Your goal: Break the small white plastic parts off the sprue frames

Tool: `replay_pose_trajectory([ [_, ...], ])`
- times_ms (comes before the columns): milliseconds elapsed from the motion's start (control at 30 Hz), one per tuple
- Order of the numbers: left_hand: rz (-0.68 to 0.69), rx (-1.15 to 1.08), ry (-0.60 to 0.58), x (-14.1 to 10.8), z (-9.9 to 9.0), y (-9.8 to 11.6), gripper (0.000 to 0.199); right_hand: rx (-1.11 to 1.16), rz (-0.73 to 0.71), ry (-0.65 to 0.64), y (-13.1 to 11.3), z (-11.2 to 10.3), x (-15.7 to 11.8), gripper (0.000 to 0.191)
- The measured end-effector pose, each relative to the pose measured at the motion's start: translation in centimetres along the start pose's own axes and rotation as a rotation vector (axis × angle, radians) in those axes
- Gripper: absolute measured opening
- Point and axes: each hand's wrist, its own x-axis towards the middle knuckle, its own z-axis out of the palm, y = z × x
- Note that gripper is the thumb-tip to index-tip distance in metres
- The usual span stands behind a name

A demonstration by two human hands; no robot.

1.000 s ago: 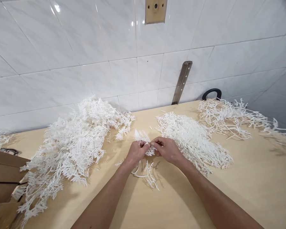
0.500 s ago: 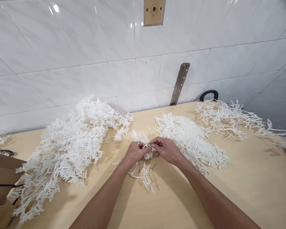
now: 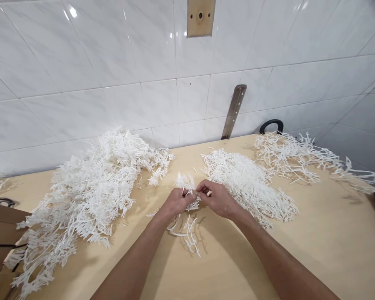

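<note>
Near the middle of the table, my left hand (image 3: 177, 201) is closed around a white branching plastic sprig (image 3: 185, 181), whose feathery tips stick out above and below the fingers. Thumb and forefinger of my right hand (image 3: 215, 197) pinch at the same sprig, close beside the left thumb; the exact spot they grip is hidden. Below the left hand lie bare white branched stems (image 3: 189, 235). A large heap of bushy white sprigs (image 3: 103, 187) spreads to the left. On the right is a flatter pile of small white pieces (image 3: 246, 181).
Thin bare white branches (image 3: 287, 156) lie at the back right, before a black curved handle (image 3: 271, 125). A metal strip (image 3: 234, 111) leans on the tiled wall. A cardboard box (image 3: 4, 233) and glasses (image 3: 1, 201) are at the left of the wooden table (image 3: 225, 271).
Both hands stay together at the sprig, with small finger movements. The sprig's tips have tilted slightly. The whole view has shifted a little.
</note>
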Motion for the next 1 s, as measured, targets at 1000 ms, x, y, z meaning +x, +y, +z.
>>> replay_pose_trajectory([
  [1000,0.087,0.058,0.227,0.6,1.1,-1.0,0.017,-0.25,0.073,0.086,0.4,1.2,-0.1,0.021],
])
